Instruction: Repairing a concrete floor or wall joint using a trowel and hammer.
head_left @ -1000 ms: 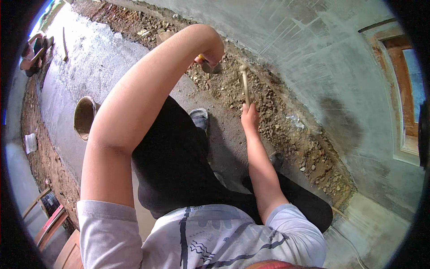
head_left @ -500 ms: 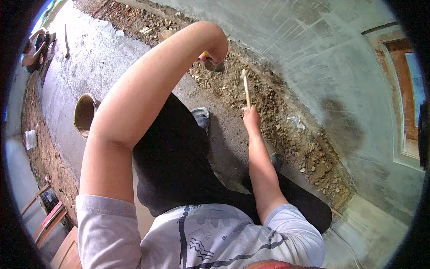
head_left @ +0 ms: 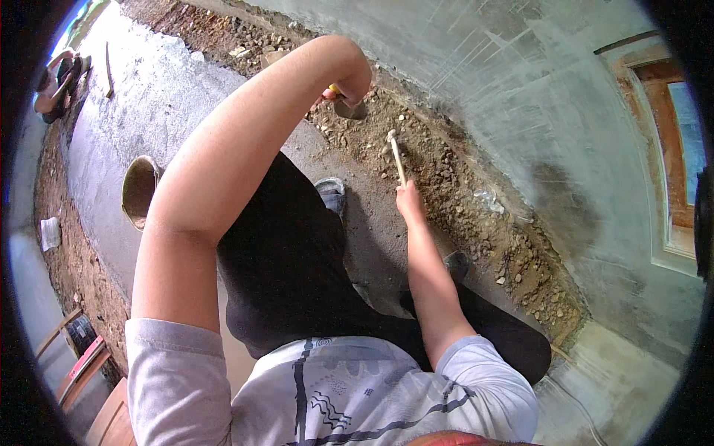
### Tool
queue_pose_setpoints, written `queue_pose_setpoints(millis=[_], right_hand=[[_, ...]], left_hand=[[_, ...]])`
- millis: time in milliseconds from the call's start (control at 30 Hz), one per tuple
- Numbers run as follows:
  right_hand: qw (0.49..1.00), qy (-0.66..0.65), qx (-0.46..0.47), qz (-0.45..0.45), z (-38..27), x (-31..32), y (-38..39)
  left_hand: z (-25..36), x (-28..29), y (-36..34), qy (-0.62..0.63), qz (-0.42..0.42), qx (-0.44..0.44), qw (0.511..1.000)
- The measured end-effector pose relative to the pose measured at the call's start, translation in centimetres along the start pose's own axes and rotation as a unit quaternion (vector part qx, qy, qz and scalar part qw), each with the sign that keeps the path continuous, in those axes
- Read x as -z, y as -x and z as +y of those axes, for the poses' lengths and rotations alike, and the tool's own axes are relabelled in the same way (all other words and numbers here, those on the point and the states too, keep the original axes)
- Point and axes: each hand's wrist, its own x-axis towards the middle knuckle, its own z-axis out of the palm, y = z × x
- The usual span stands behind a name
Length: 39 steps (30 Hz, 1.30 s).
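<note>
I have the left hand [head_left: 352, 83] wrapped round a trowel [head_left: 349, 111] and the right hand [head_left: 410, 201] round a hammer [head_left: 398, 160]; concrete [head_left: 375, 230] looks laid, while rubble [head_left: 513, 249] lies bare along its right edge.

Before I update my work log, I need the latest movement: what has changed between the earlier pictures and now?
The right hand has shifted slightly left; the head of its pale-handled tool has swung toward the person and a little left. Nothing was visibly picked up or let go. The left hand still holds the yellow-handled trowel, and the bucket stayed put.
</note>
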Motion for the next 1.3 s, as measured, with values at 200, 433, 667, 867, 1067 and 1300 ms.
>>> queue_pose_setpoints(millis=[200,433,667,867,1067,1300], right_hand=[[0.986,-0.079,0.087,0.12,-4.4,4.5,0.4],[0.978,-0.067,0.097,0.174,-4.4,5.4,-0.3],[0.999,0.04,0.014,0.013,-1.6,4.5,-0.1],[0.98,-0.077,0.153,0.105,-4.1,5.1,2.3],[0.993,0.072,0.081,0.041,1.3,0.4,3.2],[0.991,-0.041,0.082,0.099,1.7,5.8,2.9]], left_hand=[[-0.3,0.1,-0.3,0.03,-0.019,-0.004,0.999],[-0.2,0.1,-1.1,0.024,-0.014,-0.014,1.0],[-1.0,-0.4,-0.1,-0.012,-0.019,-0.009,1.0],[-0.2,-0.2,-1.1,0.022,-0.008,0.005,1.0],[-0.1,0.2,-1.5,0.049,-0.016,0.02,0.998],[-0.2,-0.1,-1.3,0.083,-0.013,0.001,0.996]])
